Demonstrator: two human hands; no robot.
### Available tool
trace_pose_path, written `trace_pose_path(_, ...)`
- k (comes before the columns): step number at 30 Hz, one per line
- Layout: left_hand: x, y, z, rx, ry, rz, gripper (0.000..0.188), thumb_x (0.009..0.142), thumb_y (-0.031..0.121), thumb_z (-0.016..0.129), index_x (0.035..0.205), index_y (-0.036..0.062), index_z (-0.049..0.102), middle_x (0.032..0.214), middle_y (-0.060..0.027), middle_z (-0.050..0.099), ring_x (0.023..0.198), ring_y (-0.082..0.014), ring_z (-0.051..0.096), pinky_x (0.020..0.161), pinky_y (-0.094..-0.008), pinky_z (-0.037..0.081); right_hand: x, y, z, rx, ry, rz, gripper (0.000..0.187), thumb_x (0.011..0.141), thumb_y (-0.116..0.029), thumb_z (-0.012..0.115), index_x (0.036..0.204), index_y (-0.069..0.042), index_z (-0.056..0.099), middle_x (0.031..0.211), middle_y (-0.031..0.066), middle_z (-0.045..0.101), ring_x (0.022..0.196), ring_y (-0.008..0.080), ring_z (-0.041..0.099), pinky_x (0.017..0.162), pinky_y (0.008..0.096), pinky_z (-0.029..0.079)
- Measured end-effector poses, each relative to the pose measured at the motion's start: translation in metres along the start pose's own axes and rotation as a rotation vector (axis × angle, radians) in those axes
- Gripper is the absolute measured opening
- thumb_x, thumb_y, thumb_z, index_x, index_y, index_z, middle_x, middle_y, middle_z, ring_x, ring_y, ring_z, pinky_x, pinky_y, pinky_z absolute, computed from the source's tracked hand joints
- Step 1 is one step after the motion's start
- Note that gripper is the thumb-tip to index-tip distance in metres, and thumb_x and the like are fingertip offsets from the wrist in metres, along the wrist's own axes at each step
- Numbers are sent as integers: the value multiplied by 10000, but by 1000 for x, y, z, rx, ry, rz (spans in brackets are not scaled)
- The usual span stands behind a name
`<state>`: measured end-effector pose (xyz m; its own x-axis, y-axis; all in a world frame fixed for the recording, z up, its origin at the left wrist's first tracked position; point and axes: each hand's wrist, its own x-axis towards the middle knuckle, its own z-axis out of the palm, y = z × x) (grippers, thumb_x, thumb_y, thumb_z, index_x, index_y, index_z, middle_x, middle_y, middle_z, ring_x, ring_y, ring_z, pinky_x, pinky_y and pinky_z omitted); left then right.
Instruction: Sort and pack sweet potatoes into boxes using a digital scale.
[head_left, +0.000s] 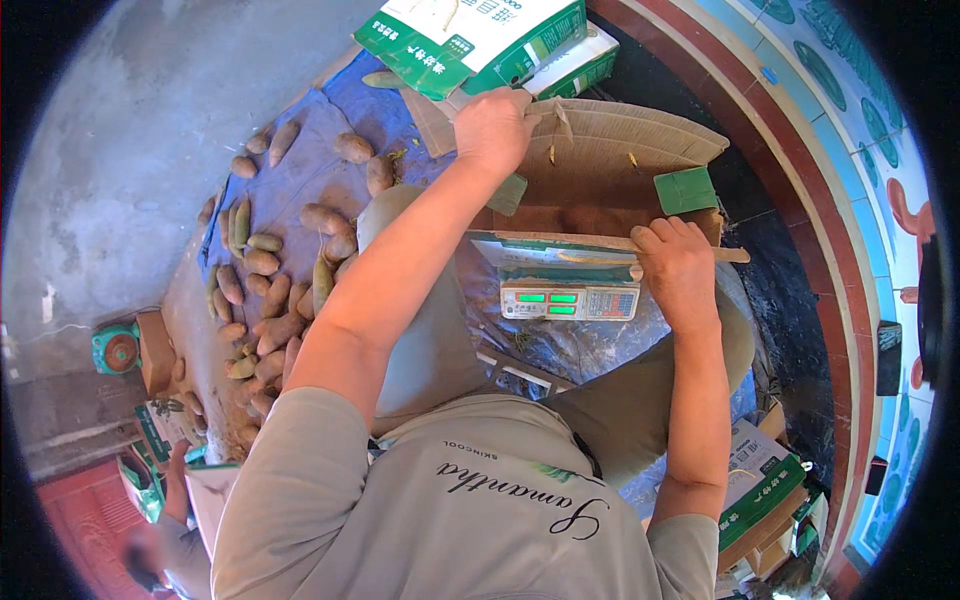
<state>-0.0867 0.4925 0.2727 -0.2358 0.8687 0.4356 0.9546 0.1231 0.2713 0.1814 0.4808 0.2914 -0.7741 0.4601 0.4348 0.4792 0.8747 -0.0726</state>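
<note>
An open cardboard box (610, 140), brown inside with green printed flaps, stands in front of me behind a digital scale (600, 303). Whether the box rests on the scale's platform is hidden. At the far left corner of the box, my left hand (495, 130) is closed around a cardboard flap. My right hand (680, 270) grips the near edge of the box at its right end, thumb on top and fingers curled over. The scale's green displays are lit below the box's near side.
Brown and greenish elongated root vegetables (262, 262) lie scattered on a blue sheet (300, 185) at left. Green-and-white cartons (480, 35) stand at the far side, with another carton (750, 480) at lower right. A person (170, 540) is at lower left. A tiled wall edge (800, 170) curves along the right.
</note>
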Motion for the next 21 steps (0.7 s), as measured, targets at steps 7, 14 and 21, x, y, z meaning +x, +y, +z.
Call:
trace_pose_path(7, -3, -1, -3, -19, -35, -8, 198, 757, 273, 660, 804, 90, 603, 856, -88, 612, 832, -313, 594, 681, -428, 484, 1, -3, 3, 59, -23, -12, 112, 661, -83, 610, 767, -70, 575, 696, 69, 525, 696, 242, 540, 626, 353, 429)
trace_pose_path(14, -5, -8, -2, -21, -95, -51, 216, 749, 277, 673, 844, 88, 633, 870, -97, 644, 841, -303, 606, 709, -412, 492, 4, -7, -1, 169, -75, 59, 171, 659, -138, 685, 748, -56, 564, 698, 87, 530, 703, 270, 542, 643, 376, 438)
trace_pose_path(21, -8, -16, -5, -169, 26, -70, 332, 690, 340, 707, 936, 123, 660, 921, -99, 645, 908, -282, 602, 807, -418, 459, 2, -6, -11, 224, 2, 105, 287, 701, -291, 699, 783, -39, 588, 727, 103, 544, 704, 297, 542, 638, 393, 431)
